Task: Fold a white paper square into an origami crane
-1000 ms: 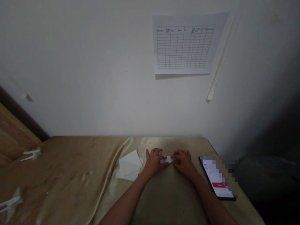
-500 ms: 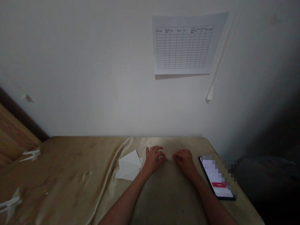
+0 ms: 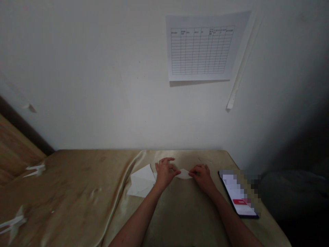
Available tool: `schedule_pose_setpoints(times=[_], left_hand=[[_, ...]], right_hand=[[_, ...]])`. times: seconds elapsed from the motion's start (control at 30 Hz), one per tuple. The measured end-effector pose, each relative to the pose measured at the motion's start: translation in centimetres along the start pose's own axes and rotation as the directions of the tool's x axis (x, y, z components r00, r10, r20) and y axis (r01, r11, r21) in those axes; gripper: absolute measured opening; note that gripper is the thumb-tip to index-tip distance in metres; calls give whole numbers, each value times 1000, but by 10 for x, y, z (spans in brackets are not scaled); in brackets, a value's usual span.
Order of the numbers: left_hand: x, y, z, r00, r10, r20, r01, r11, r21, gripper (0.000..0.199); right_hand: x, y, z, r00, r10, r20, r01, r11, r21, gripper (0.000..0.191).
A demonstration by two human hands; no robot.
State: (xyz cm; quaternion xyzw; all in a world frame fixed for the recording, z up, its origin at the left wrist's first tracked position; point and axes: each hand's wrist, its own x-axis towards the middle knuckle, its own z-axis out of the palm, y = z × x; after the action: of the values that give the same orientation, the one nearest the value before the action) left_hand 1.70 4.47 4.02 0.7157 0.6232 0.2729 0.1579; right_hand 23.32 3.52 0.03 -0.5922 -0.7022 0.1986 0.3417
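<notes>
A small folded piece of white paper [image 3: 184,174] lies flat over the cloth between my two hands. My left hand [image 3: 166,173] pinches its left end between thumb and forefinger, the other fingers raised and spread. At its right end, my right hand [image 3: 202,174] grips with thumb and forefinger, the rest curled. Just left of my left wrist rest several white paper sheets [image 3: 141,180], overlapping and partly covered by my forearm.
A satiny gold cloth [image 3: 77,192] covers the table, with a raised fold left of the sheets. Folded paper cranes [image 3: 15,221] lie at the left. A phone [image 3: 239,195] with a lit screen lies at right. A printed table sheet [image 3: 203,51] hangs on the wall.
My left hand has shifted slightly left, and more of the folded paper shows between my hands, looking wider and flatter. My right hand has hardly moved.
</notes>
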Motion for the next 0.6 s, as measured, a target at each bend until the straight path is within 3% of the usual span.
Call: schedule_pose_setpoints(times=[0.27, 0.47, 0.6], left_hand=[[2, 2, -8, 998, 11, -67, -14, 999, -40, 19], [-1, -4, 1, 1000, 21, 2, -21, 995, 95, 24], [-4, -7, 7, 997, 74, 31, -77, 989, 122, 13]], right_hand=[[2, 6, 1, 998, -18, -53, 24, 994, 110, 10], [-1, 0, -1, 998, -5, -62, 2, 998, -59, 11], [-4, -6, -3, 997, -51, -54, 41, 983, -176, 13]])
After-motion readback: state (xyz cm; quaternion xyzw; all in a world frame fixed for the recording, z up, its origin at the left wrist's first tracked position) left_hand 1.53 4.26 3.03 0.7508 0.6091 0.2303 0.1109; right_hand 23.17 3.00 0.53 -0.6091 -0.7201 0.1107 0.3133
